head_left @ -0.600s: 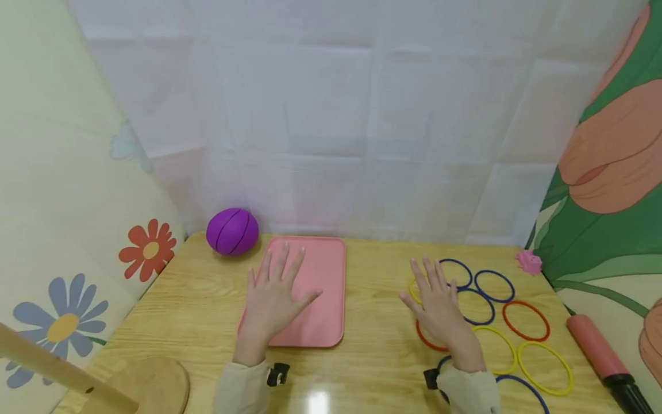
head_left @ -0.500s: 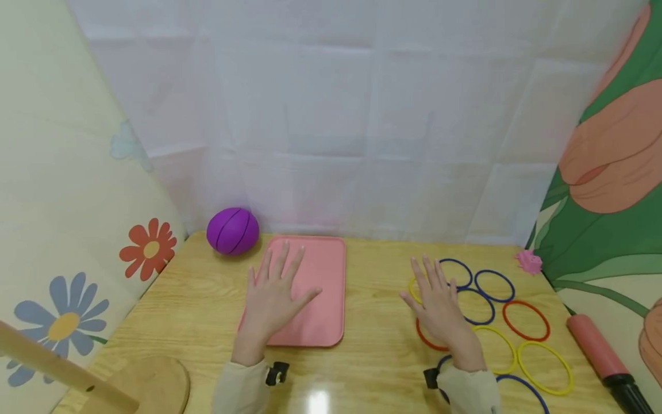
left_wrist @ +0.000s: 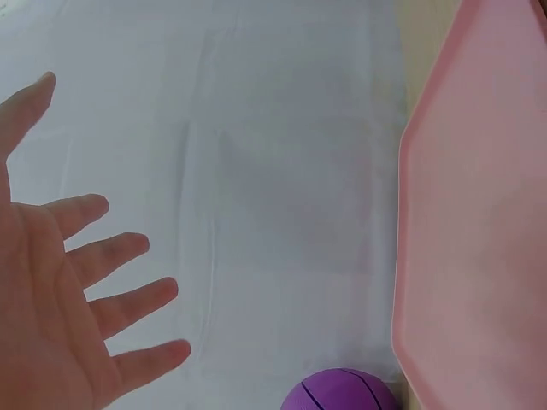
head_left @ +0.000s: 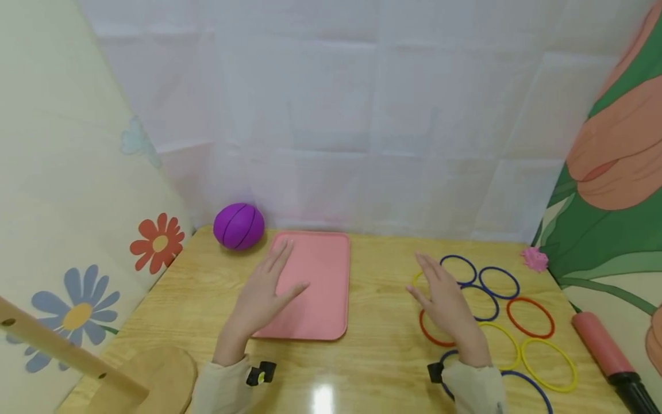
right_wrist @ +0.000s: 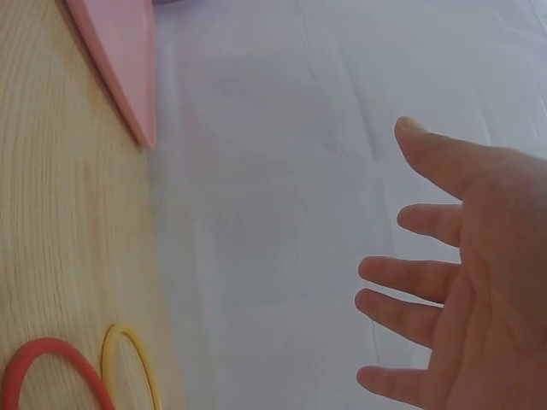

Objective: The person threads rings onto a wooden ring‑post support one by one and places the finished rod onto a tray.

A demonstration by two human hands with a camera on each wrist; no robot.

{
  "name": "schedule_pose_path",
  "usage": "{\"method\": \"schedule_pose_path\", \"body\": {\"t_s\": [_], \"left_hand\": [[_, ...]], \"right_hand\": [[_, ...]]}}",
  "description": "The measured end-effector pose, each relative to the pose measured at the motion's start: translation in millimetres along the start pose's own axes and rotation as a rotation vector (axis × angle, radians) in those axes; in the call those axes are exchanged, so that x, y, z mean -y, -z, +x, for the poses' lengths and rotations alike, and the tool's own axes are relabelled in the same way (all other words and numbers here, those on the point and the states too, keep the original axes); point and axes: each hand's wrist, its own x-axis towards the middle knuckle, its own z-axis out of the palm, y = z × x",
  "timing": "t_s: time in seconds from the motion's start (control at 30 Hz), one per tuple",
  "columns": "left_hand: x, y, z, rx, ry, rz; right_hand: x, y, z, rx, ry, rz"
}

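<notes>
The left hand [head_left: 264, 293] was held flat-fingered, grasping nothing, above the pink tray [head_left: 320, 276], while the right hand [head_left: 445, 302], likewise spread, was poised over the coloured rings [head_left: 530, 317].

No readable text, no labels, no brands, no numbers

Left hand [head_left: 261, 292] hangs flat-fingered above the pink tray [head_left: 320, 270], which lies flat on the table. Right hand [head_left: 445, 299] hovers with straight fingers over coloured rings [head_left: 530, 317] — blue, red, yellow hoops lying flat in a loose cluster, several overlapping, near the tray.
</notes>
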Motion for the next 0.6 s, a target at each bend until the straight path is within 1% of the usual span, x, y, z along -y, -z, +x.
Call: {"method": "schedule_pose_path", "body": {"t_s": [0.1, 0.17, 0.27, 0.4, 0.5, 0.6], "left_hand": [[0.8, 5.6, -7.1, 0.021, 0.04, -0.088], [1.0, 9.8, -12.2, 0.029, 0.061, -0.12], [2.5, 15.9, -20.9, 0.019, 0.083, -0.154], [7.2, 20.2, -32.3, -0.011, 0.077, -0.224], [11.4, 22.1, -40.6, -0.027, 0.06, -0.289], [15.0, 24.0, -48.7, -0.042, 0.043, -0.321]], "right_hand": [[0.6, 2.0, -1.4, -0.001, 0.004, 0.004], [0.4, 3.1, -2.4, 0.006, 0.001, 0.008], [0.0, 4.3, -3.1, 0.014, 0.0, 0.009], [-1.3, 5.0, -3.7, 0.023, -0.008, 0.002], [-1.9, 5.7, -4.0, 0.032, -0.021, 0.005], [-2.4, 6.4, -4.1, 0.045, -0.034, 0.013]]}}
